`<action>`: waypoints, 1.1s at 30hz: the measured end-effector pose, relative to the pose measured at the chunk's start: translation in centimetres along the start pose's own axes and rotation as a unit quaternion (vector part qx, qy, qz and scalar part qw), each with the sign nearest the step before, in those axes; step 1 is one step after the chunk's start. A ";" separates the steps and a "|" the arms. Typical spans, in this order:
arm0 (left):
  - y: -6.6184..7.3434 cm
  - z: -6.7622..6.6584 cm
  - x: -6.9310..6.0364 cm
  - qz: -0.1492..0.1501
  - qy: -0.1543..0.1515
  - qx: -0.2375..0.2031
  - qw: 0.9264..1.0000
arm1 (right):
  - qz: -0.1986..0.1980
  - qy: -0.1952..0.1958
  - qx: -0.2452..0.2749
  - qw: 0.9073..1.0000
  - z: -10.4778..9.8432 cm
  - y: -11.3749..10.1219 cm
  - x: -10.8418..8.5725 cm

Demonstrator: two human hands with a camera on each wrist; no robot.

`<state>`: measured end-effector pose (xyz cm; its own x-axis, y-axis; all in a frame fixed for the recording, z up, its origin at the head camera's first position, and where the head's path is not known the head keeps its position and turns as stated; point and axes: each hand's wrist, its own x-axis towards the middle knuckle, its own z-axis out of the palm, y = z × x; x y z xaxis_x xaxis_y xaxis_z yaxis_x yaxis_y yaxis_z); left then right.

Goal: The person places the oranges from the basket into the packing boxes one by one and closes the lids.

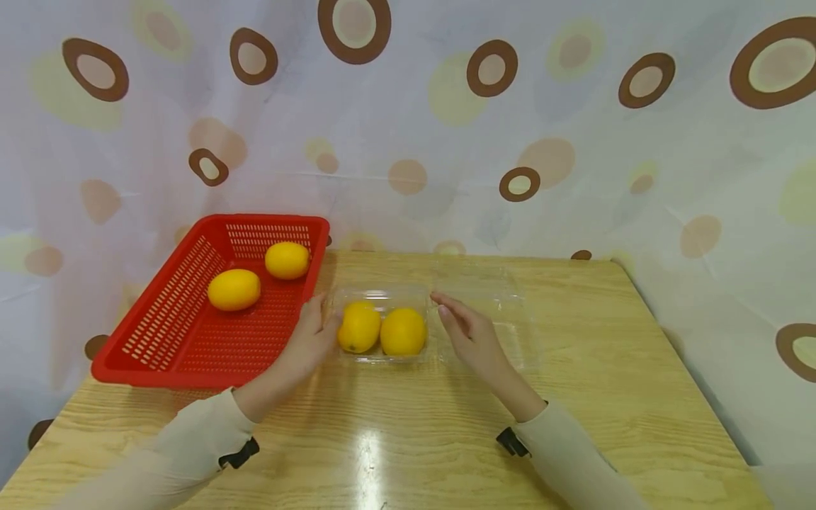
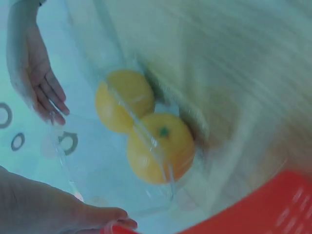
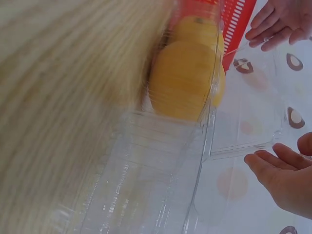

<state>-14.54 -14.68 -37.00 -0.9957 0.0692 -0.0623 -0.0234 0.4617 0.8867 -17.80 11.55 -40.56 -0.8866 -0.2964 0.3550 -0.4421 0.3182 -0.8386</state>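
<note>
Two orange-yellow citrus fruits (image 1: 404,331) sit side by side in a clear plastic box (image 1: 382,289) on the table. My left hand (image 1: 311,341) is at the box's left side, fingers mostly straight, between it and the red basket. Over the seam between the box and a clear plastic lid or second tray (image 1: 510,333) is my right hand (image 1: 477,346), fingertips by the box's right rim. In the right wrist view, the right hand (image 3: 287,178) and left hand (image 3: 282,22) both have extended fingers. Whether the fingertips touch the plastic is hard to tell.
A red slotted basket (image 1: 210,361) stands on the left of the wooden table (image 1: 408,439), holding two more fruits (image 1: 234,290). Behind the table hangs a patterned cloth (image 1: 408,127). Both wrists wear black straps (image 1: 239,453).
</note>
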 end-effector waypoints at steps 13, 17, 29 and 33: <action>-2.7 2.6 -2.1 -0.058 0.043 -0.049 0.996 | -0.002 -0.016 -0.110 0.994 1.7 -0.3 -2.9; -3.4 3.0 -2.0 -0.061 0.067 -0.075 0.993 | -0.022 0.022 -0.158 0.987 1.9 -0.5 -3.6; -4.8 3.9 -1.0 -0.049 0.130 -0.114 0.984 | 0.178 -0.099 -0.047 0.978 1.6 -0.5 -5.0; -5.1 3.9 -0.7 -0.064 0.131 -0.124 0.981 | 0.219 -0.092 0.003 0.971 2.2 -0.3 -4.9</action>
<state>-13.40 -13.61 -43.32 -0.9714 -0.2196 -0.0897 -0.1387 0.2191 0.9658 -13.03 10.95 -42.97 -0.9499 -0.2906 -0.1151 -0.0273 0.4441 -0.8955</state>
